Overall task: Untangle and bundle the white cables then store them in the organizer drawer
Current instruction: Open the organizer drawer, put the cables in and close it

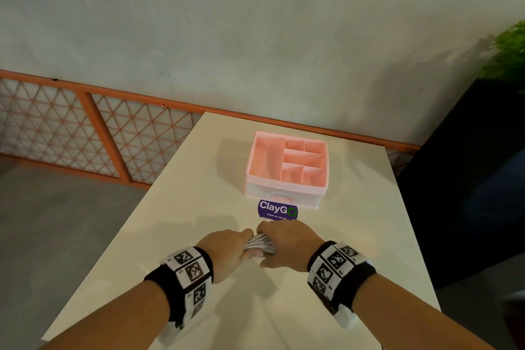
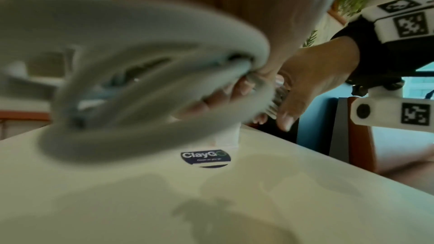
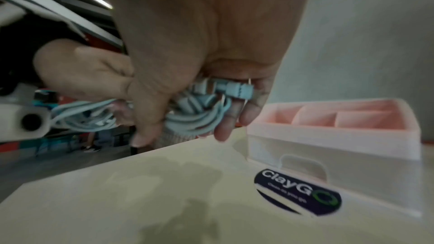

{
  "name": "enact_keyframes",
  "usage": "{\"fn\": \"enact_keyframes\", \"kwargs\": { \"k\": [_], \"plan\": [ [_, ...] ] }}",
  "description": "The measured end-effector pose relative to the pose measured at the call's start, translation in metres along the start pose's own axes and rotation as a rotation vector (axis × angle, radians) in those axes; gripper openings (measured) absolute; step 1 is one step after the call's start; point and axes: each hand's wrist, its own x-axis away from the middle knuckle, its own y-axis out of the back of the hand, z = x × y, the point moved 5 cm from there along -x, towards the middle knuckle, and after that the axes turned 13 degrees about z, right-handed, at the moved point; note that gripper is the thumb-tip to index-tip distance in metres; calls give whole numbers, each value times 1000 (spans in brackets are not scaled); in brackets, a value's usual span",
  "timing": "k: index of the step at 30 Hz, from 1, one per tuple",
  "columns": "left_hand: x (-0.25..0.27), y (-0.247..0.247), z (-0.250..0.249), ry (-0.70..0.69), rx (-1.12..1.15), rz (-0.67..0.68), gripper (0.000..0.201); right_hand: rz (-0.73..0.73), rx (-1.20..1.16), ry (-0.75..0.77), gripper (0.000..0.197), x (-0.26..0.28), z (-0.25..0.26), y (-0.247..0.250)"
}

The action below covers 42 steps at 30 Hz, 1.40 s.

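Note:
A coiled bundle of white cables (image 1: 260, 244) is held between both hands just above the table, near its front middle. My left hand (image 1: 231, 250) grips the bundle's left end; cable loops (image 2: 131, 81) fill the left wrist view, blurred. My right hand (image 1: 284, 244) curls round the right end, where the cable loops (image 3: 195, 116) and a plug (image 3: 237, 89) sit inside its fingers. The pink organizer drawer (image 1: 287, 167), with several open compartments, stands farther back on the table, beyond the hands.
A purple ClayGo sticker (image 1: 277, 210) lies on the white table (image 1: 170, 221) between the hands and the drawer. An orange lattice rail (image 1: 85, 128) runs behind the table, and a black planter (image 1: 477, 167) stands at the right.

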Motion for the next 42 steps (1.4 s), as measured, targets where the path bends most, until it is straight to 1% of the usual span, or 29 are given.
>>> {"fn": "enact_keyframes", "kwargs": {
  "k": [1,2,3,5,6,7,8,10,11,14,17,18,19,21,22,26,29,31,34,37,38,41,42],
  "plan": [
    [-1,-2,8,29,-2,4,46,20,-112,-12,67,-4,-8,-3],
    [-2,-4,18,61,2,8,47,31,-268,-36,74,-7,-17,-5],
    [-2,-6,29,95,12,12,47,-2,-459,-51,72,-12,-28,-5],
    [-1,-9,51,160,31,21,47,-128,-848,-137,53,-25,-57,-6],
    [0,-9,61,188,34,25,47,-193,-1001,-218,55,-33,-70,-6],
    [0,-10,70,211,35,29,48,-223,-1153,-290,60,-41,-83,-8],
    [1,-10,78,230,39,32,48,-247,-1332,-349,61,-50,-92,-12],
    [1,-10,91,263,50,41,48,-320,-1695,-418,62,-67,-106,-23],
    [2,-9,96,275,55,42,48,-378,-1847,-442,66,-73,-108,-27],
    [1,-8,110,295,49,40,47,-543,-2173,-497,78,-93,-110,-44],
    [-3,-4,119,295,24,34,44,-666,-2399,-432,89,-111,-111,-48],
    [-5,-3,121,294,17,38,44,-693,-2446,-430,88,-114,-112,-48],
    [-6,-2,122,295,6,43,43,-721,-2497,-428,83,-117,-114,-47],
    [-12,-1,123,290,-9,51,41,-760,-2572,-449,68,-121,-117,-47],
    [-16,-1,122,286,-11,62,41,-771,-2581,-467,63,-122,-119,-48],
    [-31,-2,114,280,1,112,45,-741,-2532,-456,56,-130,-123,-58],
    [-41,-4,107,262,34,129,48,-738,-2496,-418,51,-133,-125,-64],
    [-45,-4,102,255,56,132,48,-777,-2497,-382,51,-135,-127,-67],
    [-48,-3,98,255,71,122,49,-850,-2476,-305,58,-139,-127,-69],
    [-50,-4,98,274,82,115,49,-944,-2461,-247,49,-142,-129,-71],
    [-50,-4,99,279,82,111,50,-970,-2462,-227,49,-143,-129,-71],
    [-51,-7,99,300,83,122,51,-1005,-2457,-217,56,-149,-129,-76],
    [-51,-8,100,306,85,128,51,-1020,-2465,-213,53,-150,-129,-78]
  ]
}}
